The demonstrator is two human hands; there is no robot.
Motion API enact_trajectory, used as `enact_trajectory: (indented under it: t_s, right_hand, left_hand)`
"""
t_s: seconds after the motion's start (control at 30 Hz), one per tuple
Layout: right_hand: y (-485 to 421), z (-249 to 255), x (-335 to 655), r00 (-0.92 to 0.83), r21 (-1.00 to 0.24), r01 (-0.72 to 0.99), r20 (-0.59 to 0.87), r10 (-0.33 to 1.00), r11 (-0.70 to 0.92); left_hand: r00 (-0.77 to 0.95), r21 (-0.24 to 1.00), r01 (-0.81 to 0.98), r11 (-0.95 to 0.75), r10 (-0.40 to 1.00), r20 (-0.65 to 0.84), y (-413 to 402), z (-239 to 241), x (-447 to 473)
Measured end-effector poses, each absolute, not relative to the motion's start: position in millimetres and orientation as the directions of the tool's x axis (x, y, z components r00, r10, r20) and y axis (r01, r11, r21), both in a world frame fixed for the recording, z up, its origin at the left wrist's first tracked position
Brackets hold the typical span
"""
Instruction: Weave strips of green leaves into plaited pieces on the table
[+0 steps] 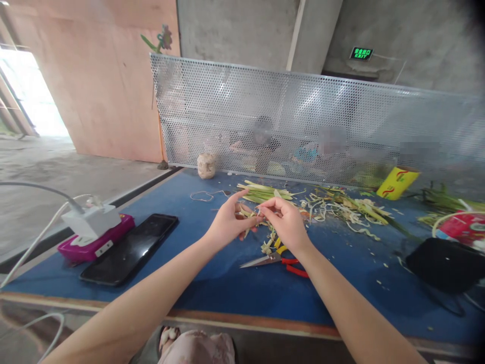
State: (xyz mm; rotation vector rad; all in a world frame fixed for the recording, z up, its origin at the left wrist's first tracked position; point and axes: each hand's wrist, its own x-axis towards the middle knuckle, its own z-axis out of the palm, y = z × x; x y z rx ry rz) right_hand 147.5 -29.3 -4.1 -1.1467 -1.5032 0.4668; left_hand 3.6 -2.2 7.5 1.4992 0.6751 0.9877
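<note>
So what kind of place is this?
Probably a workshop for handcraft. Bare concrete walls, a blue worktable strewn with leaf strips, scissors, and a metal screen dividing work stations.

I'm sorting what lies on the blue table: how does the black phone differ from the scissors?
The phone is a flat black slab; the scissors are thin metal blades with red handles. The phone lies left, beside a pink box; the scissors lie under the right hand among leaf scraps. Both rest untouched on the table.
</note>
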Motion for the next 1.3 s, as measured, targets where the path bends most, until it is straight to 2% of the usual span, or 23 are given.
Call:
enact_trajectory:
  t_s: [0.2,0.27,0.33,0.4,0.57,0.73,0.83,0.93,1.1,1.2,1.3]
  right_hand:
    - [-22.3,-8.0,150.4,0.195,-0.866,0.338,0.449,0.872,0.370]
    - [-23.2,-9.9,147.5,0.133,-0.901,0.311,0.355,0.925,0.301]
    - [-26.0,-11.2,142.6,-0.017,-0.931,0.260,0.261,0.965,0.256]
    - [-28.5,-11.9,137.9,-0.113,-0.953,0.181,0.224,0.968,0.242]
    - [-25.5,-13.4,140.0,-0.121,-0.981,0.107,0.150,0.981,0.163]
    - [-26.5,-10.2,151.0,-0.196,-0.969,0.142,0.171,0.966,0.201]
    - [-29.1,-7.5,152.0,-0.227,-0.962,0.190,0.151,0.962,0.196]
    - [-28.6,-6.8,150.1,-0.214,-0.927,0.286,0.187,0.959,0.244]
    - [-27.1,-6.0,150.9,-0.088,-0.814,0.441,0.380,0.921,0.378]
    - [-28.9,-4.9,152.0,-0.148,-0.770,0.465,0.419,0.896,0.437]
    - [-30.1,-4.0,151.2,-0.172,-0.799,0.410,0.405,0.898,0.439]
  left_hand:
    - [0.427,0.953,-0.273,-0.131,0.872,0.242,2.2,4.3,2.2]
    - [0.379,0.943,-0.314,-0.109,0.897,0.229,3.4,5.6,1.3]
    - [0.347,0.940,-0.329,-0.088,0.915,0.207,3.9,7.4,0.4]
    - [0.325,0.943,-0.322,-0.087,0.925,0.197,4.0,9.1,-0.1]
    - [0.300,0.938,-0.319,-0.136,0.924,0.236,3.5,10.7,0.5]
    - [0.215,0.907,-0.358,-0.221,0.926,0.310,6.6,11.0,-0.4]
    - [0.213,0.912,-0.347,-0.219,0.928,0.304,8.5,12.4,-2.2]
    - [0.253,0.936,-0.309,-0.168,0.935,0.251,8.8,13.6,-3.9]
    - [0.395,0.955,-0.212,-0.208,0.876,0.278,8.7,8.4,-4.4]
    - [0.462,0.947,-0.183,-0.265,0.827,0.321,9.0,4.9,-4.3]
    - [0.482,0.941,-0.164,-0.296,0.808,0.338,8.2,5.7,-5.1]
